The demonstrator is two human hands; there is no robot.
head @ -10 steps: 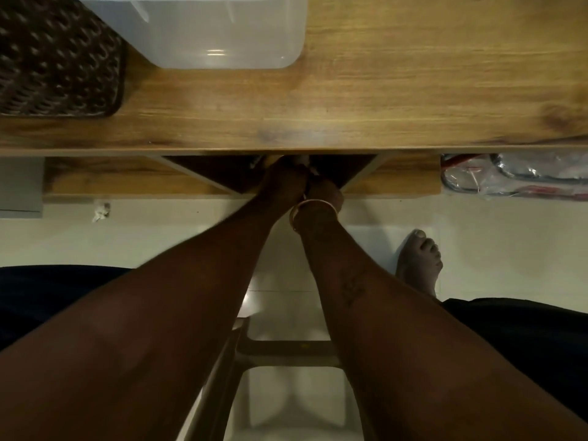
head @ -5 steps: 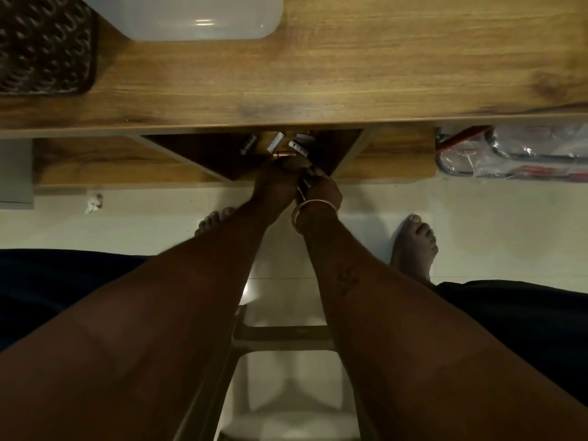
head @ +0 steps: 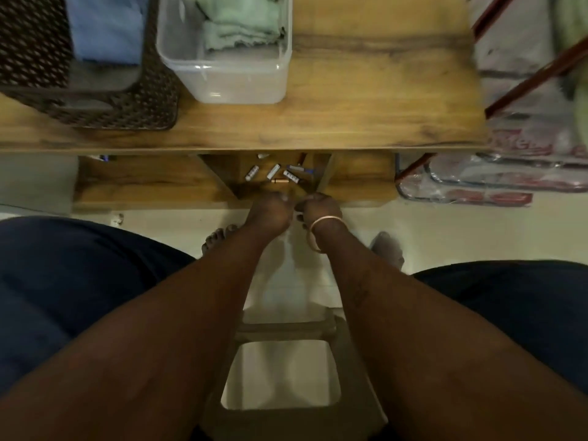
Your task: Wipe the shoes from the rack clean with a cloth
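L hand (head: 269, 213) & R hand (head: 322, 209) sat side by side at the front edge of an open drawer (head: 248, 190), backs to camera. Fingers were curled under & hidden, so couldn't tell if they gripped the edge or anything else. Bangle (head: 318, 232) on R wrist. Batteries (head: 274, 170) lay loose in the drawer, its rear cut off by the wooden top (head: 366, 100). Green cloth (head: 241, 23) lay in a clear tub (head: 222, 85) on that top, partly out of frame.

No text can be read. The clear plastic bag (head: 461, 186) at the right carries red print, but it is blurred. The small cylinders (head: 273, 171) in the open drawer (head: 222, 176) bear markings too small to read.
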